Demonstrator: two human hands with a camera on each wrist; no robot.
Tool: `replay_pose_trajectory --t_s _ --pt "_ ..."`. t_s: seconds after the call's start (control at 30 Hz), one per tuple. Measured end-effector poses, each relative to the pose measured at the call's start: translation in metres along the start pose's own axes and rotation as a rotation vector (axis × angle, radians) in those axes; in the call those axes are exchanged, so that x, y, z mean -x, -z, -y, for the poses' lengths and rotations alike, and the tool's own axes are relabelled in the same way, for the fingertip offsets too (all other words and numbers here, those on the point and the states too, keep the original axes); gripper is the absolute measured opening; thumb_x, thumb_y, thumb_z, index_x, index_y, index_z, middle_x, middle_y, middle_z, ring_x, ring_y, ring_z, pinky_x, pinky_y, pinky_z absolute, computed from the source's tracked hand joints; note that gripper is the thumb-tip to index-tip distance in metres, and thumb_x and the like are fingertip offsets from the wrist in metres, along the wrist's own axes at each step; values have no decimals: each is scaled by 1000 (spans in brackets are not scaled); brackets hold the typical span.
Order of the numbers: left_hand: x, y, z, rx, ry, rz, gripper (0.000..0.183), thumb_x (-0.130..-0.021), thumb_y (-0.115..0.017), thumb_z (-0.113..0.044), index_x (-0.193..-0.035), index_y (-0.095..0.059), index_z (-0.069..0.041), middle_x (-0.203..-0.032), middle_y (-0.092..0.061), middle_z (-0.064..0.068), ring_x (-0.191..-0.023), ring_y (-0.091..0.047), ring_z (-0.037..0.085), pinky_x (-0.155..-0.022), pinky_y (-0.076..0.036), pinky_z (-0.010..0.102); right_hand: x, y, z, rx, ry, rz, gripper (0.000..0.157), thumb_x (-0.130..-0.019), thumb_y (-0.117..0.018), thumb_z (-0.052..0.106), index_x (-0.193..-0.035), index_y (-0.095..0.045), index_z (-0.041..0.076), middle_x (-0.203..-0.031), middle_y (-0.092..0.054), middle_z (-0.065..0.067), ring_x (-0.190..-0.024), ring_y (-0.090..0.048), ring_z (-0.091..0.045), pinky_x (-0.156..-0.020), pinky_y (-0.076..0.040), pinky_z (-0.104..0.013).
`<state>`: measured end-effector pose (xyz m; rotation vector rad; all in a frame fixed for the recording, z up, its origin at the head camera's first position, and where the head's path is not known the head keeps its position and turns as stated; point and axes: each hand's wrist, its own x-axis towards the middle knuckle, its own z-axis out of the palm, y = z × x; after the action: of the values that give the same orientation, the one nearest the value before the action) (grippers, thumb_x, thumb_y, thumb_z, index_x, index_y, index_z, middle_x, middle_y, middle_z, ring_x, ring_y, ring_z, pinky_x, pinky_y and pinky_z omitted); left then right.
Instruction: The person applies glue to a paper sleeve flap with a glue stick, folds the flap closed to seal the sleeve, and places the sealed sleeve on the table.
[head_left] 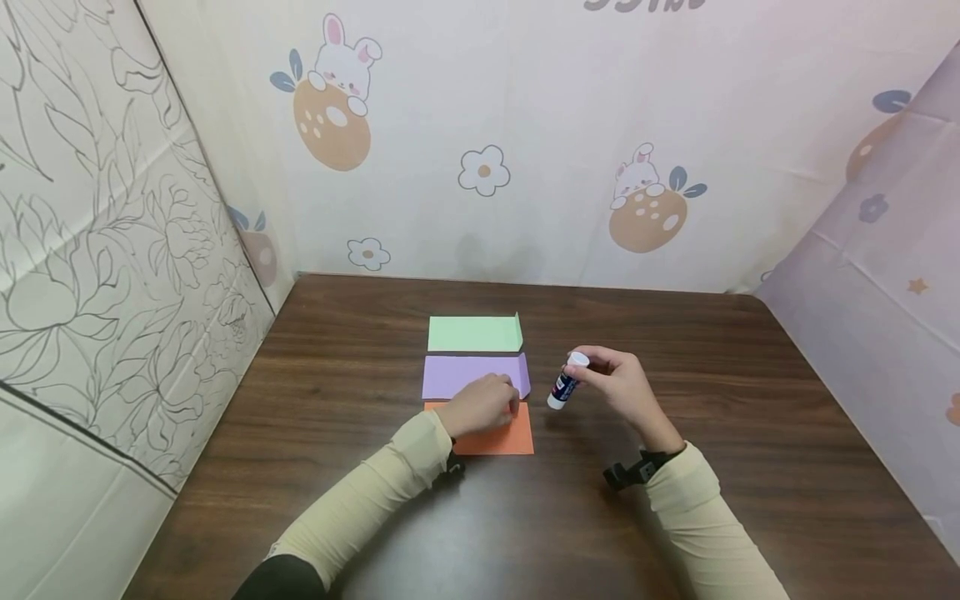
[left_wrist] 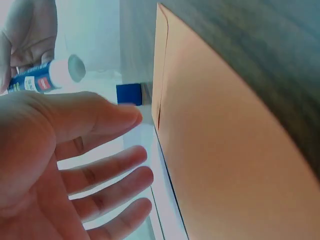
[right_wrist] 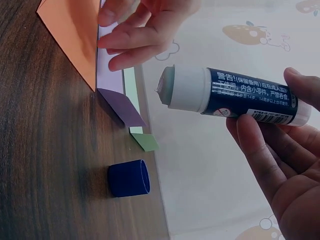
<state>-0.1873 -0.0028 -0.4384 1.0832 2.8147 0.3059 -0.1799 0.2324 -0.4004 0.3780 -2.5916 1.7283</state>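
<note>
My right hand holds an uncapped glue stick, tilted with its glue end down, above the table right of the envelopes. In the right wrist view, the pale glue tip pokes out of the white collar. My left hand hovers over an orange envelope; its fingers are loosely bent, with nothing between them in the left wrist view. Behind lie a purple envelope and a light green envelope, each with its right-end flap raised. The dark blue cap sits on the table.
The brown wooden table reaches back to a curtain printed with rabbits and flowers. A panel with floral line drawings borders the left side. Another patterned curtain runs along the right.
</note>
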Motion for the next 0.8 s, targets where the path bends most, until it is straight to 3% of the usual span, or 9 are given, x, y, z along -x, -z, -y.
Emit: replay_pose_trajectory --t_s 0.3,0.5,0.8 --pt "0 10 14 -2 84 -69 14 -86 -68 -14 -99 -74 -13 -104 -67 6 -97 -61 25 -81 -53 37 0 1 -1 -8 2 8 31 -89 -72 20 -110 -67 -2 -89 -67 11 -78 -63 -8 -70 -57 -25" --pt "-4 16 23 51 168 -54 20 -91 -65 -15 -109 -71 -11 -115 -64 9 -106 -58 27 -87 -51 42 1 0 -1 -9 -4 4 31 -89 -72 20 -110 -66 -3 -91 -67 6 -78 -63 -10 -70 -57 -25" --pt "-12 20 32 48 234 -9 26 -93 -65 -19 -117 -68 -10 -125 -62 10 -112 -57 30 -91 -50 43 -2 -3 2 -18 -15 24 31 -89 -72 17 -110 -66 -5 -93 -67 -3 -77 -64 -11 -71 -58 -26"
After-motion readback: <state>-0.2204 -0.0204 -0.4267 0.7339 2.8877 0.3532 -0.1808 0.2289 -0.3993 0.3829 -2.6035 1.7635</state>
